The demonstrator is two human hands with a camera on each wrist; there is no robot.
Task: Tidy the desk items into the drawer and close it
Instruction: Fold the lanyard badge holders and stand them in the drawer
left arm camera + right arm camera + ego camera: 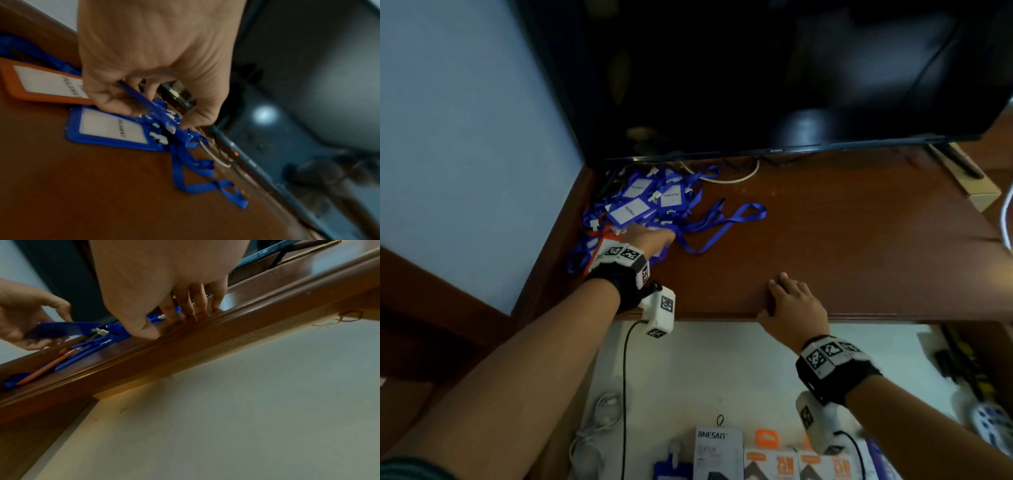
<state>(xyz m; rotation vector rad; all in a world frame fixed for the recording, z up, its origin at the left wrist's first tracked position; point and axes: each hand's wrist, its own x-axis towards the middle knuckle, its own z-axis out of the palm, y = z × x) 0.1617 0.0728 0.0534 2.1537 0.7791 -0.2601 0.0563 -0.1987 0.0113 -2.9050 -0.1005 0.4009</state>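
Note:
A heap of blue badge holders with blue lanyards (654, 202) lies at the desk's far left corner. My left hand (650, 240) is over the heap and pinches one blue badge holder (135, 92) between thumb and fingers, lifted edge-up; the same blue badge holder (61, 330) shows in the right wrist view. An orange badge holder (41, 82) and another blue holder (109, 128) lie flat under the hand. My right hand (791, 298) rests with straight fingers (191, 305) on the desk's front edge (185, 344). Below, the open drawer (722, 359) has a pale floor.
A dark TV (791, 75) stands at the back of the brown desk (842, 240), cables (736, 174) under it. In the drawer lie boxed chargers (717, 452), a white cable coil (599, 421), a blue holder (671, 469) and tools at the right (962, 363). A blue wall (465, 137) stands left.

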